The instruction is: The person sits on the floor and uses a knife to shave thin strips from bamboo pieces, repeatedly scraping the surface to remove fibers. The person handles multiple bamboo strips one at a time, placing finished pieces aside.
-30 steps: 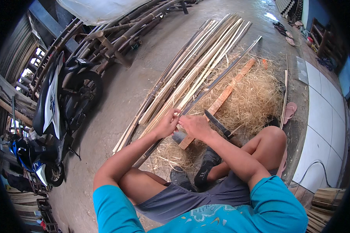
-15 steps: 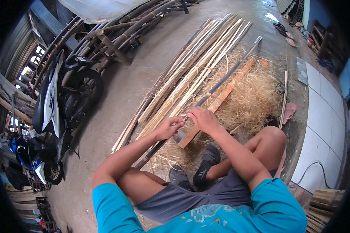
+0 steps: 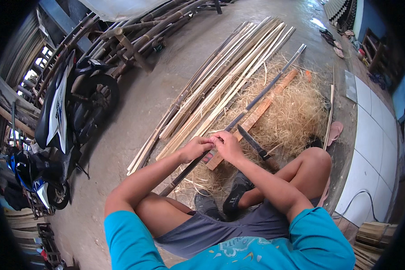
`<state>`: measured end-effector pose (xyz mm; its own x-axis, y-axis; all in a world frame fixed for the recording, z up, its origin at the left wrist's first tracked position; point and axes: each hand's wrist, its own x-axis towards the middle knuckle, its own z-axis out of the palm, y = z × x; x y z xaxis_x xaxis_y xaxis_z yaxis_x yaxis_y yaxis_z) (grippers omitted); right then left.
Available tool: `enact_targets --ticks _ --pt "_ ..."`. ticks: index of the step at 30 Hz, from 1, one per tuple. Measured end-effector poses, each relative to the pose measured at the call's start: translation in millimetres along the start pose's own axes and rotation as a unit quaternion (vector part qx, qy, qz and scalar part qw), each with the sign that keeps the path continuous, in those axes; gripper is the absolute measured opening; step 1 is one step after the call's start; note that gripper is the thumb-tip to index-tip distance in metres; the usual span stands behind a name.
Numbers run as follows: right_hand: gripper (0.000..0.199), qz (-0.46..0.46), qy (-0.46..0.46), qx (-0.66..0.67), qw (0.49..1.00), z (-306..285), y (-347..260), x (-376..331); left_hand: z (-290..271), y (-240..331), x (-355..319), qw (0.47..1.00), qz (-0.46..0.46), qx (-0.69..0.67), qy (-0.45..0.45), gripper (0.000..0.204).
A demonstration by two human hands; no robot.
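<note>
A long dark bamboo pole [image 3: 265,90] runs slantwise from the far right down past my left knee. Right over it, my left hand [image 3: 199,147] and my right hand [image 3: 226,145] meet with their fingertips pinched together. Whatever lies between the fingertips is too small and covered to make out. Beneath the pole, a reddish wooden plank [image 3: 261,112] rests on the shavings. A knife [image 3: 253,141] with a dark blade and a wooden handle lies to the right of my right hand, its handle toward my right knee, touched by neither hand.
Long split bamboo strips [image 3: 220,85] lie on the concrete floor ahead. Thin curly shavings [image 3: 297,114] are heaped at the right. A motorbike [image 3: 72,103] stands at the left, near stacked poles [image 3: 166,27]. White tiles [image 3: 369,135] and a pink sandal [image 3: 335,133] are at the right.
The knife now shows apart on the right of my right hand, where bare plank and shavings showed before; a grey blade-like shape under my hands is gone. My hands have drawn closer together.
</note>
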<state>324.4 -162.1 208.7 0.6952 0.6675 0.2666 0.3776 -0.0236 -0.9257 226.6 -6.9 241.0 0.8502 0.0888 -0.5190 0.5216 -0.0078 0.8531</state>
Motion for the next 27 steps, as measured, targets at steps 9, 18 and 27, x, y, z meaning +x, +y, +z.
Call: enact_targets --ticks 9,18,27 --pt "0.017 0.051 0.043 0.059 0.996 36.6 -3.3 -25.6 -20.8 32.9 36.5 0.995 -0.072 -0.024 0.07 0.056" --pt "0.025 0.13 -0.035 0.275 0.952 104.3 13.5 -103.1 -10.8 -50.1 138.9 0.863 0.116 0.491 0.025 0.046" --pt "0.016 0.171 -0.022 0.346 0.922 61.5 22.7 -91.1 26.9 -8.8 141.2 0.898 0.064 0.435 0.022 0.037"
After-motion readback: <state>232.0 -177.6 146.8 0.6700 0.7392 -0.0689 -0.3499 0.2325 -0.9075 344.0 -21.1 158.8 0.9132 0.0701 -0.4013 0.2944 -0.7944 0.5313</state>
